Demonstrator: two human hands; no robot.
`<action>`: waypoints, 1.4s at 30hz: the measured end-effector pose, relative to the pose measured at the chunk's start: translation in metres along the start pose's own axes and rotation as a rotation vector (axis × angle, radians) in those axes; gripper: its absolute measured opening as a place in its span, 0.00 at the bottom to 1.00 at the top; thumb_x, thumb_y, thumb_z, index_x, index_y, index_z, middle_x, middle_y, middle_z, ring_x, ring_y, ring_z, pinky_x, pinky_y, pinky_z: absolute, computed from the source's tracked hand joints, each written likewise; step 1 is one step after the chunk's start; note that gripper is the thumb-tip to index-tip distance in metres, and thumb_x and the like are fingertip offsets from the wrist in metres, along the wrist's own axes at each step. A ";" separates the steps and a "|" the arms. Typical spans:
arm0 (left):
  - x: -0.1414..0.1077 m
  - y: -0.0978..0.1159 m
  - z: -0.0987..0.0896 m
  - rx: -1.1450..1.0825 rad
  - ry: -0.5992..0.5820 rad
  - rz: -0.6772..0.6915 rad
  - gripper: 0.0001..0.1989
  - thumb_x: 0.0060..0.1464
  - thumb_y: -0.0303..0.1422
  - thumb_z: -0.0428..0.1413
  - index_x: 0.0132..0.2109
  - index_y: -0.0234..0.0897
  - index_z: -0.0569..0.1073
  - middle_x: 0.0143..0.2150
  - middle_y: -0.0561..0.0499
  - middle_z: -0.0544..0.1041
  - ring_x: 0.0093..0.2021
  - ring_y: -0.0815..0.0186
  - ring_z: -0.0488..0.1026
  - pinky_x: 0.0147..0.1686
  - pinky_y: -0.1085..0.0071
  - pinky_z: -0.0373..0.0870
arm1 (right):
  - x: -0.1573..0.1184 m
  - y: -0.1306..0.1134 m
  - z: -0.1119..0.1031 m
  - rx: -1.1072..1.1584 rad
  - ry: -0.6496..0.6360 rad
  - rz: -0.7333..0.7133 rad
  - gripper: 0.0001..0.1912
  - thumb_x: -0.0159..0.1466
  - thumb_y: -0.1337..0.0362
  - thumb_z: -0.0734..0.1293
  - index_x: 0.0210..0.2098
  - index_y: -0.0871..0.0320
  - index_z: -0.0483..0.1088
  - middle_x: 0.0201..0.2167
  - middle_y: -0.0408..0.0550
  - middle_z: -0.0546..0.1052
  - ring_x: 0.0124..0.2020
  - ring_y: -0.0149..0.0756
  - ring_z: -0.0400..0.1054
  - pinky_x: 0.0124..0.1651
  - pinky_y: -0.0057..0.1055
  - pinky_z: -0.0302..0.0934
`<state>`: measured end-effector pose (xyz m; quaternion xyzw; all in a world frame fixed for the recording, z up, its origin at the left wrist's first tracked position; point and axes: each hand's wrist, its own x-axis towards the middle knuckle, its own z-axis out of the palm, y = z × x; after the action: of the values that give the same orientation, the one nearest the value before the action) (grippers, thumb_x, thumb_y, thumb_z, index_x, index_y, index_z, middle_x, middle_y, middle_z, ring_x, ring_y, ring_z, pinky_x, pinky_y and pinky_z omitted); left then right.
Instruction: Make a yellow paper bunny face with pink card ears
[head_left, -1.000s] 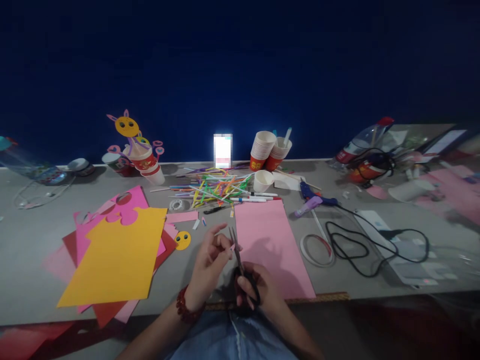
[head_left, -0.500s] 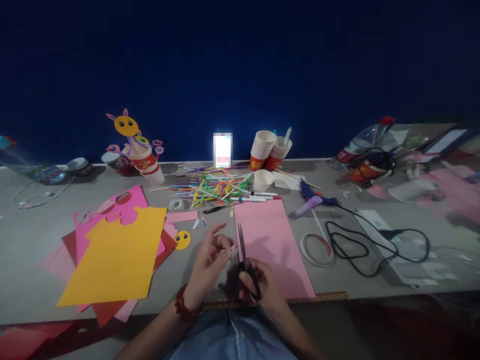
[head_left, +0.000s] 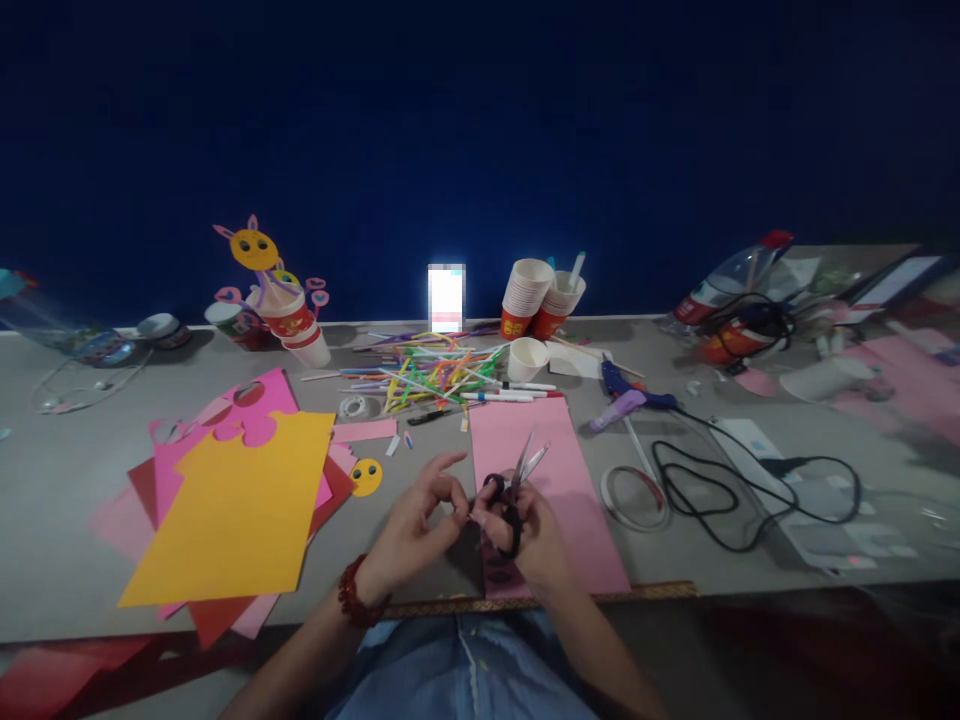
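Note:
Black-handled scissors [head_left: 510, 540] hang on the fingers of my right hand [head_left: 534, 530], their blades spread and pointing away over the pink sheet [head_left: 551, 440]. My left hand [head_left: 424, 515] is closed in a pinch at thumb and index finger, close to my right fingertips; whatever small piece lies between them is too tiny and dark to make out. Left of that hand rests a yellow smiley disc [head_left: 366, 477] with two dark eyes. A large yellow sheet [head_left: 240, 510] covers pink and red papers at the left.
Colourful sticks [head_left: 442, 375] lie in a heap behind the hands. Paper cups [head_left: 525, 295] stand at the back. To the right are a glue gun [head_left: 616, 385], a tape roll [head_left: 634, 498] and a black cable [head_left: 697, 510]. A cup with bee-like figures [head_left: 289, 315] stands back left.
The scissors have swung in my right hand from nearly closed and upright to spread blades tilted right. My fingertips have come together, and my left hand has shifted slightly down.

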<state>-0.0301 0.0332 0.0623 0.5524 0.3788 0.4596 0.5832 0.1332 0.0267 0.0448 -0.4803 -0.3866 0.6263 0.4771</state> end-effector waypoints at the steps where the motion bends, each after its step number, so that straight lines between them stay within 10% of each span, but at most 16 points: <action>1: 0.000 -0.003 0.000 0.002 -0.030 0.007 0.26 0.55 0.28 0.59 0.61 0.41 0.66 0.31 0.53 0.72 0.33 0.65 0.70 0.43 0.65 0.66 | 0.000 0.003 0.000 0.015 0.004 0.000 0.16 0.48 0.66 0.76 0.32 0.56 0.68 0.29 0.42 0.75 0.29 0.34 0.70 0.31 0.29 0.63; 15: -0.013 -0.019 0.020 0.083 0.086 -0.078 0.12 0.62 0.38 0.53 0.31 0.37 0.69 0.27 0.53 0.70 0.30 0.67 0.66 0.32 0.72 0.61 | -0.003 0.011 0.005 0.029 0.114 -0.104 0.12 0.53 0.61 0.75 0.33 0.56 0.69 0.25 0.40 0.74 0.24 0.31 0.67 0.28 0.27 0.62; 20: -0.007 -0.015 0.017 -0.017 0.118 -0.050 0.10 0.60 0.36 0.54 0.32 0.37 0.70 0.29 0.52 0.70 0.31 0.66 0.67 0.34 0.71 0.62 | -0.010 0.011 -0.005 0.000 0.075 -0.046 0.17 0.52 0.54 0.76 0.29 0.56 0.68 0.24 0.41 0.71 0.23 0.30 0.64 0.25 0.26 0.60; 27: -0.001 -0.002 0.013 -0.081 0.109 -0.012 0.07 0.59 0.34 0.55 0.33 0.37 0.70 0.38 0.50 0.71 0.38 0.65 0.68 0.40 0.69 0.65 | -0.033 0.022 -0.018 -0.056 -0.318 0.171 0.24 0.56 0.43 0.71 0.30 0.57 0.64 0.16 0.37 0.67 0.15 0.25 0.58 0.19 0.23 0.48; 42: -0.004 -0.009 0.016 -0.105 0.123 -0.069 0.07 0.59 0.33 0.55 0.33 0.36 0.69 0.33 0.51 0.73 0.35 0.65 0.68 0.38 0.70 0.64 | -0.032 0.023 -0.016 -0.066 -0.342 0.157 0.24 0.53 0.43 0.72 0.29 0.57 0.62 0.13 0.34 0.65 0.14 0.25 0.57 0.19 0.24 0.48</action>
<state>-0.0154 0.0250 0.0550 0.4782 0.4082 0.4915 0.6027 0.1467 -0.0098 0.0266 -0.4110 -0.4439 0.7209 0.3382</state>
